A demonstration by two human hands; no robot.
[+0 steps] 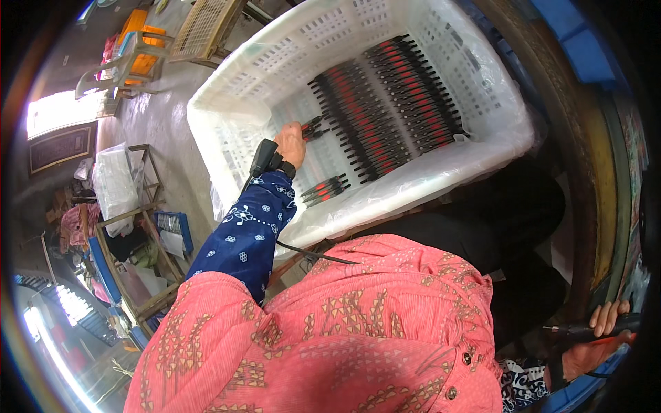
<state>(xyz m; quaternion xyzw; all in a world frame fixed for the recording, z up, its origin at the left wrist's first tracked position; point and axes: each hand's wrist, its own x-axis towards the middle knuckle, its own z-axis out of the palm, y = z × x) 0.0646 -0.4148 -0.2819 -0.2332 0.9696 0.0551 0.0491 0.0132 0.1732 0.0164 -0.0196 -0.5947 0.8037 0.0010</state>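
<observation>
My left hand (291,144) reaches into a white plastic crate (241,134), fingers closed on a few slim black-and-red pieces (313,129). A black device is strapped to that wrist. Beside the hand, similar black-and-red pieces (413,93) lie side by side in long, tight rows. A smaller group of these pieces (325,190) rests nearer me, by the crate's near wall. At the lower right edge, my right hand (597,344) is wrapped round a dark, rod-shaped object (585,330) with a thin tip; its kind is unclear. Something red shows under those fingers.
Clear plastic sheeting (475,148) lines the crate and hangs over its rim. Along the right runs a worn bench edge (551,89), with blue bins (578,41) beyond. To the left stand a metal frame rack (148,275), a plastic chair (127,65) and a mesh-topped stand (203,31).
</observation>
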